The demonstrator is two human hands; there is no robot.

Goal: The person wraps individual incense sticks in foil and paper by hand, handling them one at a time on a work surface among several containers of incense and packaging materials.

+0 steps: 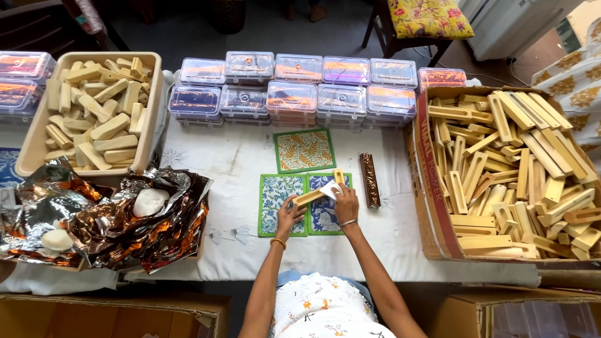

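Two hands work above the green mats: left hand pinches a wooden block, right hand presses a white cloth onto it.

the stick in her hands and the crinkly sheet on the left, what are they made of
Stick: looks like pale unfinished wood, matte and straw-coloured, same as the pieces in the cardboard box. Crinkly sheet: seems metallic foil, creased, with silver and copper mirror-like glints.

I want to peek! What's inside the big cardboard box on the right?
The cardboard box is heaped with pale wooden holders, piled every which way. The top ones hide whatever lies deeper, and the bottom of the box can't be seen.
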